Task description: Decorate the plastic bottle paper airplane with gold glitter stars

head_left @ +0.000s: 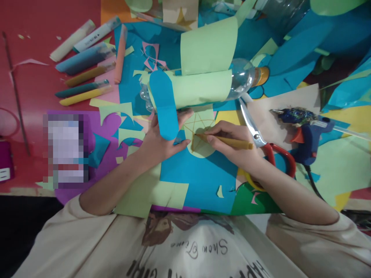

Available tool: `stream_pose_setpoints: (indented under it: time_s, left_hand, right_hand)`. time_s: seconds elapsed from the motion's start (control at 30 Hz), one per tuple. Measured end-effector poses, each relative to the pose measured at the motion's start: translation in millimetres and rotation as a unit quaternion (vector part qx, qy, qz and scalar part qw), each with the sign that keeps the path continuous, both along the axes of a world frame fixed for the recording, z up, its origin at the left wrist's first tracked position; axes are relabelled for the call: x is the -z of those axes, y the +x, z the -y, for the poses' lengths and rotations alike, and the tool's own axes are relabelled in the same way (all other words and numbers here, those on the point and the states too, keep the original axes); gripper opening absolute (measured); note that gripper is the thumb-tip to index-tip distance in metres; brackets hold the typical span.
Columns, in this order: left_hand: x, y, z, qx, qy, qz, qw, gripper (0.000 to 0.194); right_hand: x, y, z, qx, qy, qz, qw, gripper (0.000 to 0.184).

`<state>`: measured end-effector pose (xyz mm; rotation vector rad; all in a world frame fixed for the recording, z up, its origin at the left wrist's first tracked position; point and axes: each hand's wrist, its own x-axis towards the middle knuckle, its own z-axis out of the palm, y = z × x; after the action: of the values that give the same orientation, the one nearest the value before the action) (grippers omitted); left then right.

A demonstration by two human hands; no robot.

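Red table (pixel 29 87), coloured markers (pixel 81 58), purple paper (pixel 108 119)

Between the person's left hand (pixel 158 142) and right hand (pixel 239 133) lies a pale-green paper disc (pixel 198 129), on a blue paper sheet (pixel 199 170), an ochre felt-tip marker (pixel 237 143) in the right hand with its tip on the disc. Just beyond, a clear plastic bottle wrapped in pale-green paper (pixel 199 88) lies sideways, cap rightward; a round-ended blue paper strip (pixel 164 102) crosses its left end and the left hand. Red-handled metal scissors (pixel 256 137) sit right of the right hand, a blue plastic glue gun (pixel 308 143) farther right. Far left, assorted coloured felt-tip markers (pixel 84 56) lie behind what is probably a dark-edged rectangular phone (pixel 65 146), blurred over.
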<state>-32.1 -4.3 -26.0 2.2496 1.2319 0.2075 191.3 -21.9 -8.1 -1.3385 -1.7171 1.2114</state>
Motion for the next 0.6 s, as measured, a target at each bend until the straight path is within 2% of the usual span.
stream_pose_setpoints:
  time_s: [0.1, 0.27, 0.6]
  left_hand:
    - [-0.6, 0.2, -0.1, -0.005, -0.005, 0.001, 1.000, 0.060]
    - [-0.2, 0.5, -0.2, -0.005, -0.004, 0.001, 1.000, 0.061]
    - [-3.5, 1.9, 0.3, -0.009, -0.001, 0.007, 1.000, 0.058]
  right_hand:
    - [1.3, 0.9, 0.3, -0.009, 0.010, 0.005, 1.000, 0.015]
    - [-0.5, 1.0, -1.2, -0.025, -0.017, 0.000, 1.000, 0.012]
    - [-4.9, 2.4, -2.5, -0.081, -0.050, -0.002, 0.995, 0.019]
